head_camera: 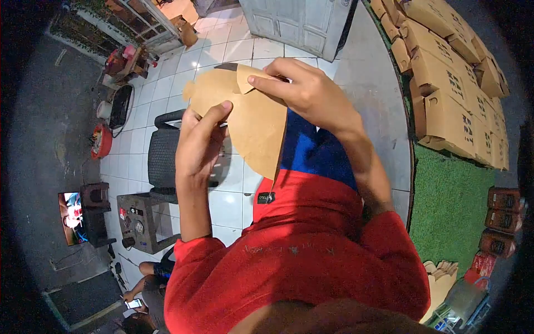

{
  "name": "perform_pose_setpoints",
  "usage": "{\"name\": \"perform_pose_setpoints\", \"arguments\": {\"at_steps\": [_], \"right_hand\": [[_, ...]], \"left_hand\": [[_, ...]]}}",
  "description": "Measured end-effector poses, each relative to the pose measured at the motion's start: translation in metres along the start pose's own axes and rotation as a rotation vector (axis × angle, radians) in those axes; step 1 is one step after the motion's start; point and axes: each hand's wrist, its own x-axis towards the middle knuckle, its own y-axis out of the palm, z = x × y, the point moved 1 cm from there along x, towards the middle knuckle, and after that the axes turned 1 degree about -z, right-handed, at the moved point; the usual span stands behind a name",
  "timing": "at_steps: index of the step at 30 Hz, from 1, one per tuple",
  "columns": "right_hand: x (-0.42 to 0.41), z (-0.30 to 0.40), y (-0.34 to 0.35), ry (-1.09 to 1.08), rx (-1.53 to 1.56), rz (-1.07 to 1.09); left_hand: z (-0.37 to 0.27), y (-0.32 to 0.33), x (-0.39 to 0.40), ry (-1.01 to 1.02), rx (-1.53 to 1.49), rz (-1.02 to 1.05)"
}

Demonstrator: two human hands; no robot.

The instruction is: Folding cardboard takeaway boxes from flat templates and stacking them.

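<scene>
Between my two hands is a flat piece of brown kraft cardboard [258, 129] with curved edges, held up in front of my lap. My left hand [200, 137] grips its left side, thumb on top and the other fingers underneath. At the upper right, my right hand [304, 87] pinches a folded flap [246, 79] of the same cardboard between thumb and fingers. A dark patch [226, 66] shows along the far edge. The lower end of the piece narrows to a point above my red shirt.
Stacks of printed kraft boxes [454, 100] stand at the right beside green artificial turf [446, 204]. A black chair [162, 154] and a grey table [142, 225] are at the left. Another person [152, 300] sits lower left with a phone [134, 303]. A white door [296, 25] stands ahead.
</scene>
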Motion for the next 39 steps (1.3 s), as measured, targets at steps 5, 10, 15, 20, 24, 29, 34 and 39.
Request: {"name": "perform_pose_setpoints", "arguments": {"at_steps": [5,10,15,20,24,29,34,39], "right_hand": [[0.002,0.003,-0.002,-0.179,0.038,0.117],[0.008,0.027,-0.006,-0.176,0.124,0.067],[0.004,0.029,0.005,-0.128,-0.086,-0.028],[0.013,0.020,-0.031,-0.054,0.183,0.063],[0.015,0.023,-0.031,0.001,0.152,0.096],[0.005,0.012,-0.014,0.030,0.127,-0.047],[0.001,0.011,-0.016,0.080,0.169,-0.050],[0.003,0.021,-0.010,0.051,0.173,-0.063]], "left_hand": [[0.000,-0.003,-0.001,-0.021,-0.056,-0.038],[0.003,-0.001,0.004,0.104,-0.155,-0.077],[0.002,0.015,0.004,0.181,-0.164,-0.107],[0.003,-0.004,0.016,-0.021,-0.379,-0.069],[0.001,0.003,0.019,-0.171,-0.559,0.182],[0.009,0.009,0.017,-0.137,-0.596,0.318],[0.015,0.012,0.011,-0.082,-0.350,0.089],[0.011,0.011,0.011,-0.086,-0.359,0.002]]}}
